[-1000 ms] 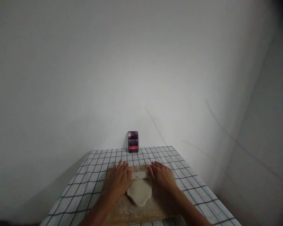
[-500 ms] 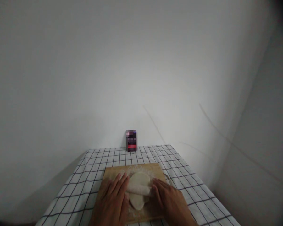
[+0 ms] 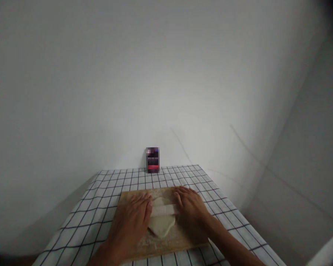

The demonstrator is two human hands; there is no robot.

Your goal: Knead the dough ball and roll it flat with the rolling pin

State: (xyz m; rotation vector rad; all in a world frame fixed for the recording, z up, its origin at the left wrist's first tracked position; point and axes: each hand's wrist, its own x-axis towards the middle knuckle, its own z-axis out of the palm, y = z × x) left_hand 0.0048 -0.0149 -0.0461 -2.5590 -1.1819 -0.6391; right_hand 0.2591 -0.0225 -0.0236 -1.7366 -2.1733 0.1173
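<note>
A pale rolling pin (image 3: 163, 210) lies crosswise over a flattened sheet of dough (image 3: 161, 224) on a floured wooden board (image 3: 152, 251). My left hand (image 3: 137, 214) rests over the pin's left end, its fingers stretched forward and lying flat. Over the right end is my right hand (image 3: 191, 203), palm down, with its fingers also extended toward the board's far edge. Both ends of the pin are hidden beneath the hands. The dough shows in front of and behind the pin, its near edge rounded to a blunt point.
The board sits on a table covered with a white cloth with a dark grid pattern (image 3: 83, 221). At the table's far edge a dark, pixelated upright object (image 3: 152, 160) leans near the white wall (image 3: 166, 92). Something white (image 3: 330, 251) shows at the lower right.
Both hands and the rolling pin have moved forward, away from me, over the dough. More dough now shows on the near side of the pin. The view has tilted slightly.
</note>
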